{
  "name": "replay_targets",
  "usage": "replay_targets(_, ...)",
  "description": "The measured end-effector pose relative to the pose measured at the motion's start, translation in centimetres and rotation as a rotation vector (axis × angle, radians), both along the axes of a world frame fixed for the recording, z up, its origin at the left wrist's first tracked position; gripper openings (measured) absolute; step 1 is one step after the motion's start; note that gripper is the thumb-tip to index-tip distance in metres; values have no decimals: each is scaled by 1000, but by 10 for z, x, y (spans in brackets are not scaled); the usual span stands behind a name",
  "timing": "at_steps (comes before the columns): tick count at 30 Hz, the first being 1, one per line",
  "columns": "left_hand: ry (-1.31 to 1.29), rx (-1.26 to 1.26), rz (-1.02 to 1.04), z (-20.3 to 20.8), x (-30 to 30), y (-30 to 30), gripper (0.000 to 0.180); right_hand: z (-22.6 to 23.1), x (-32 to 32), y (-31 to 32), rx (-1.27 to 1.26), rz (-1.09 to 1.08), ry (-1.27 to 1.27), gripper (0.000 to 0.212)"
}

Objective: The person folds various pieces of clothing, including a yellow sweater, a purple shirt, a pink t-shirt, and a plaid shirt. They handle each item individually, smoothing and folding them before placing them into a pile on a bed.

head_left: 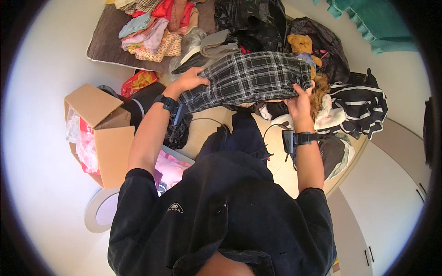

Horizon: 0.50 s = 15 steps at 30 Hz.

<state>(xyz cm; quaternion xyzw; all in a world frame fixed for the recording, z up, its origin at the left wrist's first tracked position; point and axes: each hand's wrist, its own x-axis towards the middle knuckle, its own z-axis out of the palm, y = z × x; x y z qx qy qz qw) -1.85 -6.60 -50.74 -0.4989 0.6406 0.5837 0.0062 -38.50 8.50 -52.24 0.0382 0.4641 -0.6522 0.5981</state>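
A black, grey and white plaid garment is stretched out sideways between my two hands, folded lengthwise. Whether it is trousers or a shirt I cannot make out. My left hand grips its left end, thumb on top and the other fingers hidden beneath the cloth. At the right end, my right hand pinches the lower edge, with the thumb over the fabric and fingertips showing just past it. Behind the garment lie folded grey cloth and a brown teddy bear.
Folded clothes are stacked on a brown mat at the far left. Black plastic bags stand at the back. To the right lies a black-and-white striped garment. An open cardboard box stands at left; white cabinets are at right.
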Motion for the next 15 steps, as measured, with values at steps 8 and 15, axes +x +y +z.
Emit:
replay_targets(8,-380,-246,-272,-52,-26,-23,61,-20,8,12,141,-125,-87,54)
replay_targets(15,-328,-144,-116,-78,-24,-12,52,-19,17,4,112,-165,48,53)
